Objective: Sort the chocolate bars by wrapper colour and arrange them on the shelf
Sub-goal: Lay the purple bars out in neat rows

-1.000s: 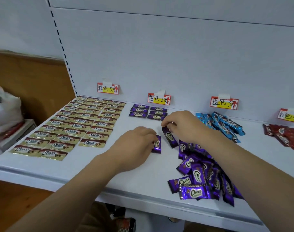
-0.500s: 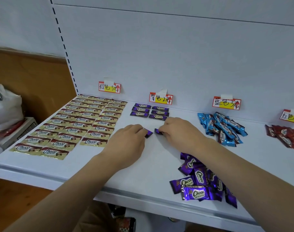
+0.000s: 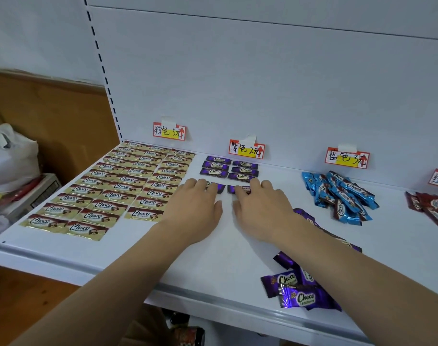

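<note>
On the white shelf, three short rows of purple bars lie in two columns under the purple label. Just in front of them, my left hand rests with straight fingers on one purple bar. My right hand lies the same way on a second purple bar beside it. Both bars are mostly hidden under my fingers. A loose heap of purple bars sits under my right forearm near the front edge.
Gold-wrapped bars fill the shelf's left part in neat rows under their label. A blue pile lies under the blue label, and a red pile at the far right. A white bag stands left of the shelf.
Both hands carried a purple bar each from the heap toward the back. They now lie flat on the bars as a new row in front of the laid purple rows.
</note>
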### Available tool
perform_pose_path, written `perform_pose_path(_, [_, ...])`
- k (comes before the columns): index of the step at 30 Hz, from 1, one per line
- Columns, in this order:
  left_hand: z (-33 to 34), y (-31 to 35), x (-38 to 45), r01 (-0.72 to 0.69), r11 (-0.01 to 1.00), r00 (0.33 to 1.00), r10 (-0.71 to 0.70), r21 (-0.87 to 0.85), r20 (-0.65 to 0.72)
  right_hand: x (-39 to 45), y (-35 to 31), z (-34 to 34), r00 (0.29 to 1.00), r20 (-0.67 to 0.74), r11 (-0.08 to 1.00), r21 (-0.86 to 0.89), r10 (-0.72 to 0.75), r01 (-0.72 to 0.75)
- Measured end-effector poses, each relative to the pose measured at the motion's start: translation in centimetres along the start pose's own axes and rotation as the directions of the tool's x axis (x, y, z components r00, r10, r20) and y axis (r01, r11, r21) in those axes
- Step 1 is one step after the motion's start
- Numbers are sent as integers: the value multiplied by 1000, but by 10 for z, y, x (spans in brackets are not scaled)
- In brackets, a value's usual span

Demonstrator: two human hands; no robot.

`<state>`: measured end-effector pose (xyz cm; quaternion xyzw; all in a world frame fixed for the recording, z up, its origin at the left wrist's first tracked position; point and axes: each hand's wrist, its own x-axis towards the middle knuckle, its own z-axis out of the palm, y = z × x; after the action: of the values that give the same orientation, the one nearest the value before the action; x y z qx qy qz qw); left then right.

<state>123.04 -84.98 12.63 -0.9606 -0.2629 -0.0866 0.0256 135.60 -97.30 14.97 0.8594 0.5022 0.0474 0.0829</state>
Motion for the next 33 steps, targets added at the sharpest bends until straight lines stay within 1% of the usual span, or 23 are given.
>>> perform_pose_path(4, [1,-1,0,-9,1000,1000,8,-12,-16,2,1,3,1000,-12,1000,19,16,-16])
perform_pose_path(7, [2,-1,5,-13,1000,1000,13,-24,-19,2,4,5,1000,-23,1000,-6,5,-5])
perform_pose_path(16, [5,-3,15,-14,999,1000,13,-44,-14,10,-5,9,998,-32,997,-52,49,-50])
perform_pose_path(29, [5,-2,15,9,997,1000,-9,-82,4,10,-5,11,998,-23,997,-41,61,-61])
perform_pose_path(33, [6,-3,15,14,994,1000,-14,-106,4,10,-5,11,997,-44,998,-19,63,-64])
